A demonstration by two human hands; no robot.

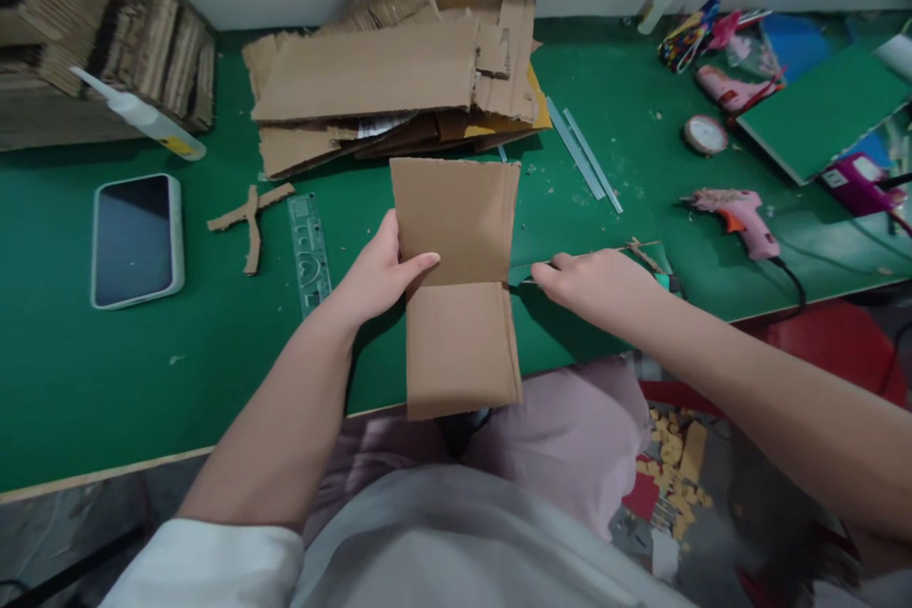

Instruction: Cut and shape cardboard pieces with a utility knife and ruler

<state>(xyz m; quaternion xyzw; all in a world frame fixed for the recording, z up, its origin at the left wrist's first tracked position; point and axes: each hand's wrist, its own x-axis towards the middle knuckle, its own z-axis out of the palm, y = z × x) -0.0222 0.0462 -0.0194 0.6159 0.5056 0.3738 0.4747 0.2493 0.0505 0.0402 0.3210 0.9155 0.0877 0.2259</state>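
A creased brown cardboard piece (460, 223) is held upright at the centre, its lower panel reaching over the table's front edge. My left hand (381, 275) grips its left side, thumb across the front near the crease. To the right of the cardboard, my right hand (588, 280) is closed around a slim tool whose thin tip points at the cardboard's right edge by the crease. Most of that tool is hidden by the fingers. A thin cardboard strip and a green-ended object (666, 281) show behind my right hand.
On the green table (49, 351) are a phone (135, 237), a clear ruler (309, 252), cardboard strips (251, 218), a glue bottle (146, 122), stacked cardboard (370, 71), a pink glue gun (741, 214) and a tape roll (705, 134). Scraps (674, 465) lie on the floor.
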